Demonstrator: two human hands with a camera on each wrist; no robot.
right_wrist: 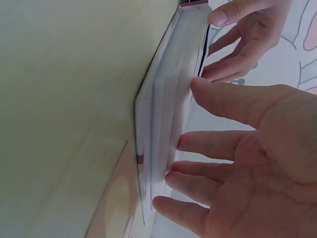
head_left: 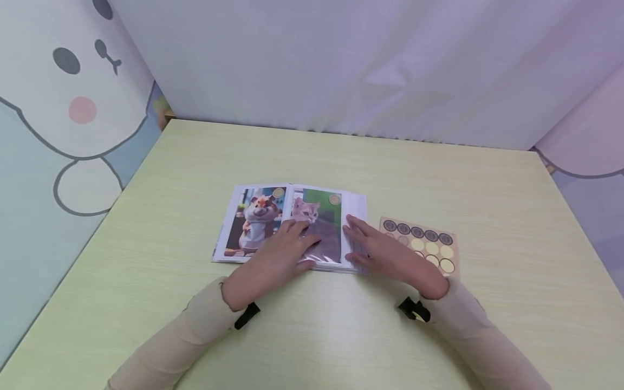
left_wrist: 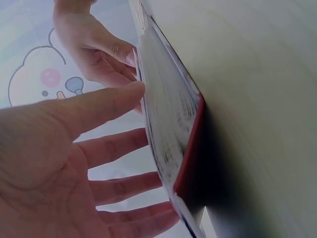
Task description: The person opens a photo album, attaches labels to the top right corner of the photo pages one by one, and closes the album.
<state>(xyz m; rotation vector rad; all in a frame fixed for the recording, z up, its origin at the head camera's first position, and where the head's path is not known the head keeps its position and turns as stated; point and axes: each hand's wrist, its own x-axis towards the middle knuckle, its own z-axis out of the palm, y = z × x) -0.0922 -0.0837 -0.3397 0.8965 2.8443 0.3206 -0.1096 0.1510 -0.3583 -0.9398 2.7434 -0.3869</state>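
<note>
A photo album (head_left: pixel 353 208) lies spread on the table, a hamster picture (head_left: pixel 260 216) on its left page and a kitten picture (head_left: pixel 325 233) on the right. Each picture carries a round gold sticker (head_left: pixel 334 199) in its upper right corner. My left hand (head_left: pixel 275 254) rests across the middle of the album, its fingers extended over the kitten picture and hiding part of it. At the right margin, my right hand (head_left: pixel 385 252) touches the page with spread fingertips. In the right wrist view the album's stacked pages (right_wrist: pixel 171 94) show beneath the fingers; neither hand grips anything.
A brown sheet of round stickers (head_left: pixel 424 240) lies right of the album, partly under the right forearm. The pale wooden table (head_left: pixel 312 157) ends at a white curtain (head_left: pixel 312 65) behind. A wall with a cartoon animal (head_left: pixel 92 130) stands at the left.
</note>
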